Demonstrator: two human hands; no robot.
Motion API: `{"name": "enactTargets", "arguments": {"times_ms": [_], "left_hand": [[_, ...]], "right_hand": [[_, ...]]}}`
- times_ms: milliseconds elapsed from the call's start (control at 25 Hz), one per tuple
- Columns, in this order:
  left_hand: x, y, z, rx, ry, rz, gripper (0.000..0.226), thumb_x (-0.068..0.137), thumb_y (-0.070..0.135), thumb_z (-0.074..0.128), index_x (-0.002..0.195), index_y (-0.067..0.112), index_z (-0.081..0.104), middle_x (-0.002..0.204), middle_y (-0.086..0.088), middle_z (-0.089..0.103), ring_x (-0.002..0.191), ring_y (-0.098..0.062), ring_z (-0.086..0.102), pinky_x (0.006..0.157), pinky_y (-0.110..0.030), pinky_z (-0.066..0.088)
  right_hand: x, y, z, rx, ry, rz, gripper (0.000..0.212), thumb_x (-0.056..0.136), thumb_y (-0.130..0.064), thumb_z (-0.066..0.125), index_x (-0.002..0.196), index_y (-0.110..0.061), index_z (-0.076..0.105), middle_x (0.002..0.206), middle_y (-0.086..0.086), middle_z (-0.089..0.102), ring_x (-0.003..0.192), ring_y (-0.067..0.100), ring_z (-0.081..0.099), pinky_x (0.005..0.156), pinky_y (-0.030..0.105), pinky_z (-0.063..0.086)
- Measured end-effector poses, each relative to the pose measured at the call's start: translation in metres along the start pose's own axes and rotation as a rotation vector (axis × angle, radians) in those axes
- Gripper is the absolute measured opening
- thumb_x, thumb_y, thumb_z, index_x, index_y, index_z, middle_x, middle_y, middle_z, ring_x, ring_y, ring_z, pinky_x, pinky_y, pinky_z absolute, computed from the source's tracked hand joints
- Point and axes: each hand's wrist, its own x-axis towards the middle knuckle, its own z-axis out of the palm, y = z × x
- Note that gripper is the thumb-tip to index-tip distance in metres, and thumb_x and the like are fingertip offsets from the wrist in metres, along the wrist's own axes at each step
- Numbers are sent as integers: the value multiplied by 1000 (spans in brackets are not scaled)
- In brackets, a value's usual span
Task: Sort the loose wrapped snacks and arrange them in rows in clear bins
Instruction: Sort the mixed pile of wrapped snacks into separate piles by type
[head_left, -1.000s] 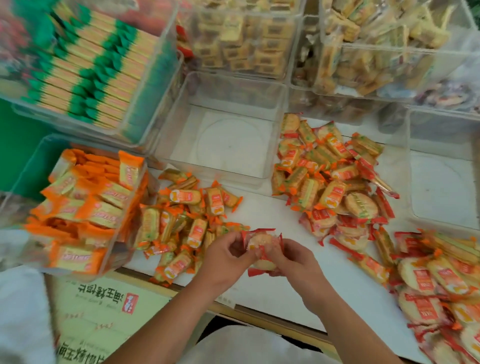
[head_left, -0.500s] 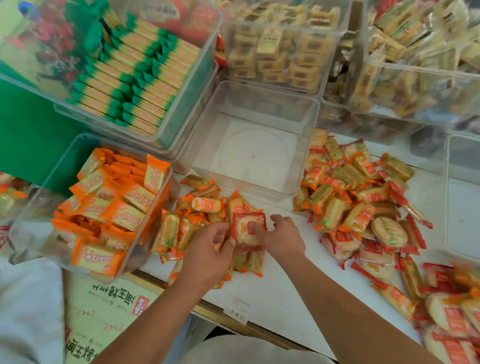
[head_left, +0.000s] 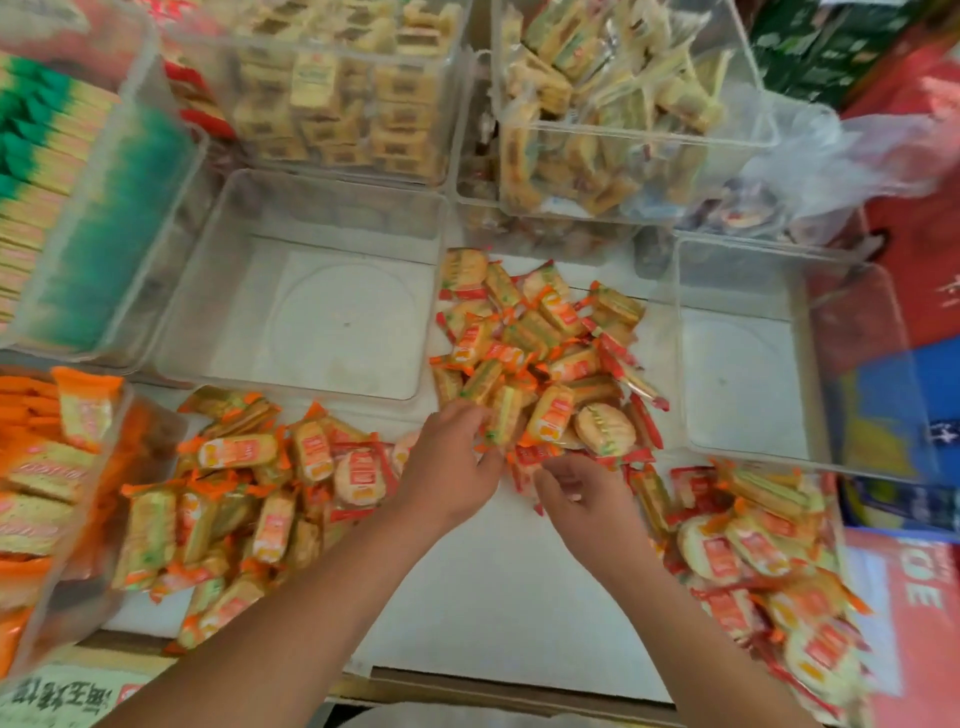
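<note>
Because the mixed pile (head_left: 545, 358) lies just beyond both hands, the reach from here is short. My left hand (head_left: 452, 457) is at the pile's near edge, with its fingers curled round an orange-wrapped bar (head_left: 501, 421) that sits to its far right, long axis running roughly near to far. My right hand (head_left: 576, 488) is just beside a red wrapper (head_left: 524, 462), fingers loosely curled; I cannot tell whether it holds anything.

I judge the bar belongs with the orange heap (head_left: 244, 493) on the left, so the left hand is the nearer one for that carry. An empty clear bin (head_left: 322, 322) stands far left of the pile.

Wrapper labels are too blurred to read. A carton (head_left: 67, 696) at the near left shows Chinese characters, and a red surface (head_left: 924, 577) at the right shows large pale letters, cropped.
</note>
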Motion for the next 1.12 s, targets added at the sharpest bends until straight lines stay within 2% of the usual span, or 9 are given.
{"name": "enactTargets", "arguments": {"times_ms": [160, 240, 360, 520, 720, 840, 920, 1000, 1120], "left_hand": [[42, 7, 24, 290, -121, -73, 100, 78, 58, 70, 160, 27, 21, 166, -8, 22, 153, -31, 20, 121, -49, 30], [49, 5, 33, 358, -137, -111, 110, 76, 60, 75, 161, 30, 11, 163, -8, 26, 148, -34, 27, 116, -50, 36], [45, 2, 39, 325, -34, -155, 110, 77, 63, 74, 161, 33, 10, 143, -10, 42, 126, -36, 46, 102, -47, 48], [36, -8, 36, 86, -2, -208, 103, 77, 53, 77, 160, 41, 18, 124, -6, 52, 112, -30, 61, 93, -41, 54], [3, -13, 28, -112, 49, -249, 93, 73, 60, 76, 153, 43, 32, 129, 11, 64, 116, -10, 63, 95, -39, 56], [-35, -18, 21, -215, 74, -323, 89, 77, 44, 85, 152, 40, 36, 126, 19, 64, 110, 4, 63, 90, -16, 53], [-59, -25, 19, -301, 82, -373, 86, 79, 31, 87, 149, 38, 39, 118, 21, 65, 99, 14, 62, 78, -5, 49], [-79, -33, 17, -339, 109, -384, 74, 79, 27, 87, 140, 39, 47, 106, 22, 67, 92, 13, 64, 76, -10, 53], [-107, -43, 11, -388, 147, -399, 68, 78, 31, 87, 136, 43, 53, 108, 24, 70, 98, 6, 67, 85, -23, 57]], "right_hand": [[17, 15, -43, -214, 227, -160, 18, 92, -27, 72, 109, -22, 74, 107, -12, 64, 100, 12, 63, 82, 25, 47], [35, 13, -59, -291, 272, -297, 22, 91, -23, 73, 113, -21, 71, 113, -12, 56, 106, 14, 58, 87, 25, 45], [67, 8, -73, -323, 154, -311, 29, 94, -26, 66, 123, -22, 66, 125, -9, 57, 118, 10, 52, 101, 28, 44], [91, 12, -53, -453, 6, -401, 44, 94, -35, 69, 135, -20, 62, 136, -1, 57, 126, 19, 53, 99, 37, 51], [105, 7, -33, -810, -209, -332, 81, 96, -46, 63, 162, -36, 17, 171, 0, 15, 155, 29, 17, 119, 46, 35], [113, -11, -23, -944, -363, -433, 86, 98, -30, 63, 161, -42, 6, 172, -3, -1, 158, 27, 3, 120, 51, 32], [115, -23, -12, -1100, -440, -576, 91, 94, -17, 63, 159, -48, 7, 170, -3, 1, 156, 28, 6, 115, 53, 35], [116, -34, 0, -1260, -502, -668, 92, 92, -13, 61, 156, -52, 8, 166, -1, 6, 150, 30, 16, 105, 53, 41], [115, -38, 11, -1358, -505, -594, 71, 97, -31, 63, 153, -49, 24, 154, 2, 24, 138, 30, 32, 98, 50, 46]]}}
